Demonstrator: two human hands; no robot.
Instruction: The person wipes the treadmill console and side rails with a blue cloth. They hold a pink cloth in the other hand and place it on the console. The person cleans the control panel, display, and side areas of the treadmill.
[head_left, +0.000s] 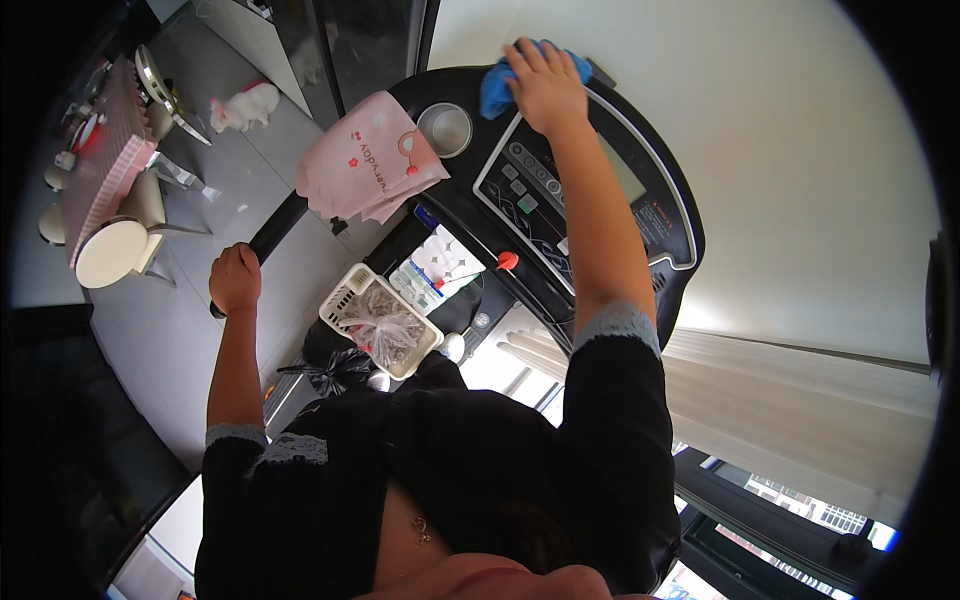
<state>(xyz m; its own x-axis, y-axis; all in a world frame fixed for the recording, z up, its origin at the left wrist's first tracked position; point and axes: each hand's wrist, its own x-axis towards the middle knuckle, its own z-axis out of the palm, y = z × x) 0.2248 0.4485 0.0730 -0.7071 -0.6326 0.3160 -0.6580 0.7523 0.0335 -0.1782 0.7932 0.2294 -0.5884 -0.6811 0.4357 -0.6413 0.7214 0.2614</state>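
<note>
My right hand (549, 90) presses a crumpled blue cloth (496, 88) onto the far rim of a black treadmill console (679, 176). Part of the cloth lies under my palm. My right forearm crosses the control panel (525, 169) and hides some of its buttons and display. My left hand (235, 277) grips the black handrail (277, 229) of the treadmill near its end. Between the two hands, a pink printed cloth or bag (367, 154) drapes over the console's left side, beside a round cup holder (444, 130). A red safety key (508, 260) sits at the console's lower edge.
Below the console are a cream plastic basket (427, 352) with a tied clear bag (386, 326), a pack of white rolls (442, 259) and a black plastic bag (330, 367). A white dog (251, 107) stands on the tiles near chairs (112, 251) and a pink-covered table (112, 169).
</note>
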